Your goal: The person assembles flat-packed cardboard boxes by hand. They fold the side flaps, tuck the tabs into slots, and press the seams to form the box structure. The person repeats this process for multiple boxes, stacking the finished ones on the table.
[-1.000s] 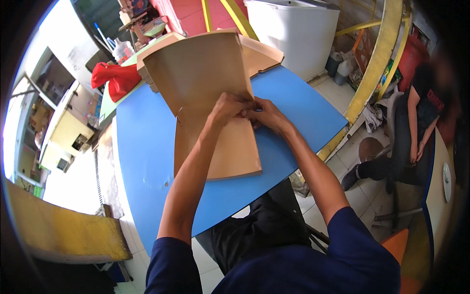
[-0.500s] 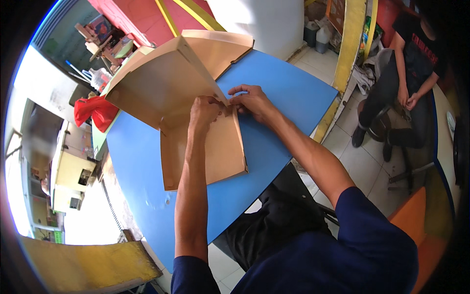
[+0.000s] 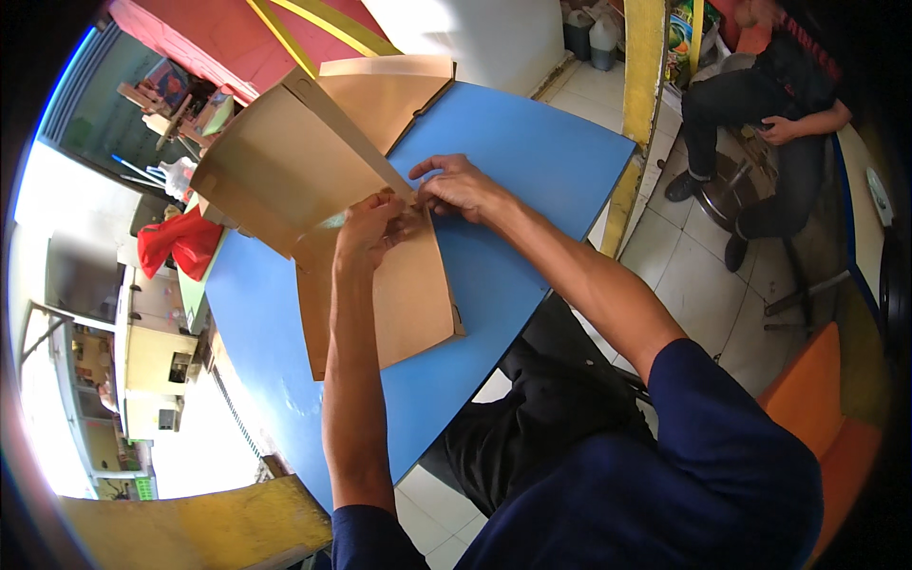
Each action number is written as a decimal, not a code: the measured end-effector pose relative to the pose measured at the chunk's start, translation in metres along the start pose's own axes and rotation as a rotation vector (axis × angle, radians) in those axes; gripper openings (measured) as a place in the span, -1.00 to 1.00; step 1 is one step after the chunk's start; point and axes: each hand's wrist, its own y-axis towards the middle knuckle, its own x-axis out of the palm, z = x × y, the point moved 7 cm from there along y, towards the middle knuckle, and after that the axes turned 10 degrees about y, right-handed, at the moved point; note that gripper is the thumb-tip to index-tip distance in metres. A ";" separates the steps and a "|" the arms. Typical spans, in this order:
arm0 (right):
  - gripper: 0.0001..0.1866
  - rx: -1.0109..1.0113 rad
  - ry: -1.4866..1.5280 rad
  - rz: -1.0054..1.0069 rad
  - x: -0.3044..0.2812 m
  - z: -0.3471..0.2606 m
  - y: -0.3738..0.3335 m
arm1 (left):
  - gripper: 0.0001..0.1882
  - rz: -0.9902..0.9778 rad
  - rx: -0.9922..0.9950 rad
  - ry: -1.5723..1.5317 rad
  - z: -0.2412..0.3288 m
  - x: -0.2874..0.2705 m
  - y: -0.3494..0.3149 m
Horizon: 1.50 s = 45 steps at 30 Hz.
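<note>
One open box [image 3: 410,306], left hand [image 3: 368,228] inside, right hand [image 3: 460,188] at corner

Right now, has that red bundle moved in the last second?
No, not visibly: the red bundle still lies on the green surface, just left of the blue table. It sits elsewhere in the picture because the view itself has turned.

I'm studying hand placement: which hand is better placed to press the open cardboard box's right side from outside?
Probably the right hand: it is at the open cardboard box's right edge, toward the outer side, while the left hand is over the inside.
</note>
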 end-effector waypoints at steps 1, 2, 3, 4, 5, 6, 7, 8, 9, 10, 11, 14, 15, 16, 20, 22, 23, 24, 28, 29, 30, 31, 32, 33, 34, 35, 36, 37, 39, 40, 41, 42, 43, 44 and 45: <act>-0.54 -0.003 -0.024 -0.004 0.000 0.000 0.001 | -0.94 -0.015 -0.023 -0.041 0.001 0.000 -0.001; -0.54 0.000 -0.013 -0.006 0.003 0.000 -0.001 | -0.95 -0.019 -0.007 -0.051 0.000 -0.003 0.000; -0.54 0.003 -0.002 -0.008 0.005 0.000 -0.002 | -0.95 -0.024 0.009 -0.062 0.000 -0.005 0.001; -0.54 0.006 0.009 -0.010 0.007 -0.001 -0.004 | -0.94 -0.029 0.025 -0.072 -0.002 -0.006 0.002; -0.55 -0.002 0.006 -0.014 0.006 -0.001 -0.004 | -0.94 -0.031 0.022 -0.051 -0.001 -0.003 0.001; -0.55 -0.009 0.003 -0.019 0.004 -0.001 -0.004 | -0.94 -0.033 0.019 -0.029 -0.001 0.000 0.001; -0.55 -0.017 0.000 -0.023 0.003 -0.002 -0.003 | -0.94 -0.036 0.015 -0.008 0.000 0.003 0.000; -0.55 -0.017 0.013 -0.024 0.002 0.000 -0.001 | -0.93 -0.052 0.019 -0.007 -0.001 0.005 0.000; -0.56 -0.017 0.026 -0.025 0.001 0.002 0.001 | -0.93 -0.069 0.023 -0.006 -0.001 0.007 0.000; -0.56 -0.018 0.039 -0.025 0.000 0.003 0.003 | -0.92 -0.087 0.027 -0.005 -0.002 0.010 0.001; -0.55 -0.021 0.031 -0.016 0.000 0.003 0.004 | -0.91 -0.085 0.029 -0.047 -0.005 0.007 0.003; -0.55 -0.030 -0.018 0.048 0.001 0.002 0.001 | -0.89 -0.100 0.036 -0.115 -0.014 -0.002 0.012; -0.54 -0.031 -0.051 0.095 0.002 0.001 -0.001 | -0.88 -0.116 0.039 -0.100 -0.015 -0.004 0.014; -0.54 -0.031 -0.085 0.140 0.003 -0.001 -0.005 | -0.87 -0.131 0.041 -0.085 -0.017 -0.006 0.015; -0.54 -0.039 -0.025 0.095 -0.003 -0.003 -0.006 | -0.87 -0.099 0.005 -0.101 -0.005 0.007 0.005; -0.54 -0.046 -0.049 0.056 0.000 -0.004 -0.005 | -0.87 -0.092 -0.025 -0.108 -0.007 0.006 0.007; -0.54 -0.040 -0.029 0.063 -0.002 -0.003 -0.002 | -0.88 -0.103 -0.031 -0.101 -0.006 0.007 0.008; -0.54 -0.036 -0.008 0.072 -0.005 -0.002 0.000 | -0.88 -0.115 -0.037 -0.093 -0.005 0.009 0.009; -0.48 -0.052 0.041 0.120 -0.007 -0.011 -0.015 | -0.89 -0.163 0.050 -0.086 -0.011 0.010 0.021; -0.47 -0.063 -0.073 0.122 -0.008 -0.016 -0.024 | -0.89 -0.132 0.045 -0.087 -0.013 0.009 0.025; -0.45 -0.068 -0.188 0.122 -0.010 -0.019 -0.034 | -0.89 -0.101 0.035 -0.091 -0.015 0.010 0.028; -0.43 -0.074 -0.303 0.117 -0.012 -0.019 -0.043 | -0.89 -0.067 0.025 -0.095 -0.020 0.009 0.026; -0.42 -0.085 -0.427 0.066 -0.008 -0.014 -0.052 | -0.89 -0.033 0.006 -0.013 -0.019 0.014 0.016; -0.42 -0.106 -0.553 0.009 0.000 -0.010 -0.062 | -0.88 0.005 -0.005 0.069 -0.007 0.022 0.002; -0.41 -0.140 -0.677 -0.055 0.013 -0.011 -0.071 | -0.86 0.053 -0.008 0.155 0.006 0.020 -0.008; -0.49 -0.179 -0.679 -0.024 0.019 -0.019 -0.083 | -0.85 0.116 0.055 0.210 0.016 0.012 -0.016; -0.52 -0.172 -0.679 -0.027 0.015 -0.023 -0.081 | -0.83 0.177 0.122 0.265 0.023 0.005 -0.027; -0.54 -0.165 -0.678 -0.033 0.008 -0.026 -0.078 | -0.80 0.240 0.186 0.319 0.028 -0.002 -0.041; -0.66 -0.304 -0.756 0.006 -0.010 -0.033 -0.065 | -0.61 0.680 0.365 0.651 0.047 -0.050 -0.087; -0.69 -0.381 -0.835 0.006 -0.014 -0.038 -0.059 | -0.54 0.842 0.366 0.613 0.033 -0.081 -0.108; -0.71 -0.463 -0.910 0.005 -0.015 -0.047 -0.054 | -0.46 1.007 0.368 0.573 0.012 -0.112 -0.126; -0.74 -0.501 -0.984 0.023 -0.014 -0.054 -0.050 | -0.37 1.175 0.359 0.535 -0.010 -0.137 -0.142; -0.76 -0.541 -1.067 0.047 -0.014 -0.062 -0.045 | -0.33 1.041 0.268 0.349 -0.037 -0.149 -0.126; -0.77 -0.520 -1.063 0.016 -0.019 -0.064 -0.042 | -0.28 0.894 0.182 0.157 -0.061 -0.149 -0.112; -0.78 -0.501 -1.060 -0.030 -0.020 -0.066 -0.036 | -0.36 0.685 0.063 0.045 -0.051 -0.124 -0.122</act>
